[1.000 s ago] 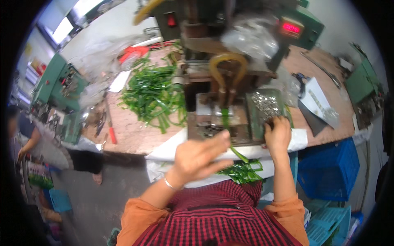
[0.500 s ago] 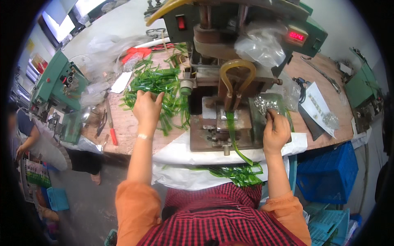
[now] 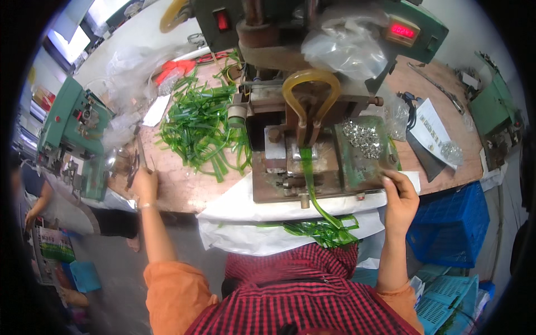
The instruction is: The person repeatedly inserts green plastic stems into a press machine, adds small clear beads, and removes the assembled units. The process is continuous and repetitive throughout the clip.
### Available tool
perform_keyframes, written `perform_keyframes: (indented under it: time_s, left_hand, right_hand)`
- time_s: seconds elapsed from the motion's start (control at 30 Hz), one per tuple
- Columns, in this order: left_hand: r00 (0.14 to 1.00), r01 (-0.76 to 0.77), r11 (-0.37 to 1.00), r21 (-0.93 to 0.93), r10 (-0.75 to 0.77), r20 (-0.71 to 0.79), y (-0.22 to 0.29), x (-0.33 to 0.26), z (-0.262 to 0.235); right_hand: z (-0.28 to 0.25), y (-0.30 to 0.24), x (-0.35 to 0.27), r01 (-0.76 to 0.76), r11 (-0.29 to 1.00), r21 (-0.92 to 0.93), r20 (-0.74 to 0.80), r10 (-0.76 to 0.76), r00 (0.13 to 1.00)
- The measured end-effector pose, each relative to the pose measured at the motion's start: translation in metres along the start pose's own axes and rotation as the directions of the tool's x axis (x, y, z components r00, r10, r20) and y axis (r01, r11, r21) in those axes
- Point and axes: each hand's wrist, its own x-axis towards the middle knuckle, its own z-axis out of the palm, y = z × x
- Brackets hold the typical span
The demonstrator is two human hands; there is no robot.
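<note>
- Hands sit far apart at the front edge of a wooden workbench (image 3: 184, 190), one at each side of a green press machine (image 3: 312, 84).
- Left hand (image 3: 146, 184) reaches out to the bench's left edge, where scissors (image 3: 135, 162) lie; the fingers curl over the handles, but I cannot tell whether they grip them or only touch.
- Right hand (image 3: 401, 195) rests at the front right corner of the machine's green tray (image 3: 357, 167), fingers pinched narrow on something too small to make out.
- Small silver metal pieces (image 3: 363, 137) lie heaped on that tray, just above the right hand.
- One green strip (image 3: 308, 173) hangs from under the yellow loop-shaped guard (image 3: 311, 89), runs down over the machine's base and ends in a tangle of finished strips (image 3: 321, 230) on white cloth (image 3: 245, 215) at the bench front.
- Loose green strips (image 3: 198, 125) lie piled on the bench left of the machine, well apart from both hands.
- A blue crate (image 3: 452, 226) stands below the bench at the right.
- Another person's arm (image 3: 39, 195) shows at the far left beside a second green machine (image 3: 75, 128).
</note>
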Motion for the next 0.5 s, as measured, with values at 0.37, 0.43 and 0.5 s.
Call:
perform_keyframes:
  time_s: [0.37,0.43,0.5]
  left_hand:
    - [0.860,-0.509,0.813,-0.281,0.472,-0.191,0.209,-0.059,0.008]
    - [0.871,-0.489,0.819,-0.300,0.438,-0.223,0.207,-0.065,0.002]
    - [0.892,-0.449,0.795,-0.409,0.374,-0.253,0.217,-0.076,-0.022]
  right_hand:
    - [0.118,-0.078,0.037,0.099,0.970,0.223,0.216,-0.149,0.965]
    - [0.120,-0.078,0.030,0.076,0.962,0.262,0.231,-0.139,0.963]
    - [0.121,-0.068,0.026,-0.012,0.934,0.358,0.246,-0.081,0.966]
